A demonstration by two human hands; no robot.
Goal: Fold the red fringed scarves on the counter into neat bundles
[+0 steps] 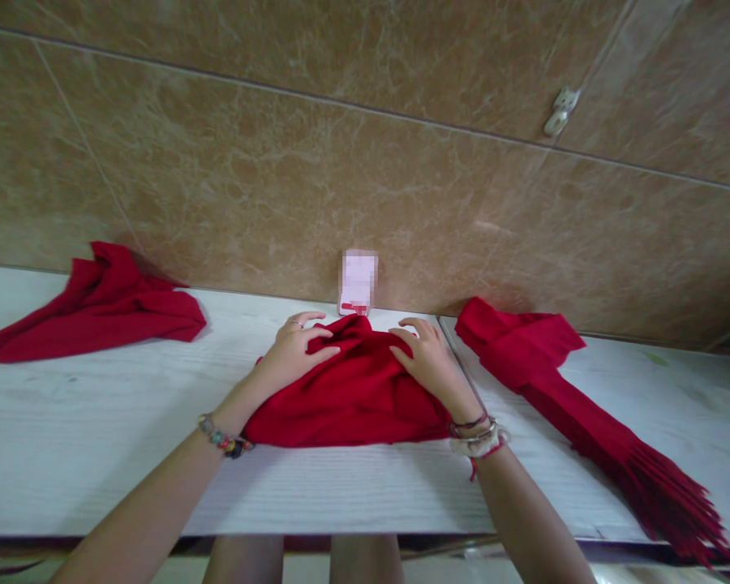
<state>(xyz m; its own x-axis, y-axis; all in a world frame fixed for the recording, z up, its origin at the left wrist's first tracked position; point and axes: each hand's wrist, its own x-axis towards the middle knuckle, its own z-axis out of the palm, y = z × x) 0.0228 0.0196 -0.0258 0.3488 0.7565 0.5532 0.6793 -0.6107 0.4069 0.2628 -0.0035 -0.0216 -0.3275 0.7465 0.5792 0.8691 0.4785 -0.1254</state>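
A rumpled red cloth [353, 397] lies in front of me on the white wood-grain table, gathered to a peak at its far side. At its left edge is my left hand [297, 347], fingers curved and apart, thumb over the fabric. My right hand [422, 357] rests along the opposite edge in much the same pose, thumb and fingers spread. Neither hand visibly pinches the fabric. Bracelets circle both wrists.
A second crumpled red cloth [122, 308] lies at the left by the wall. To the right, a red scarf [560, 405] hangs its fringe over the table's front edge. A phone-like pink rectangle [358, 280] leans on the tiled wall [280, 162]. A small hook [561, 111] is fixed there.
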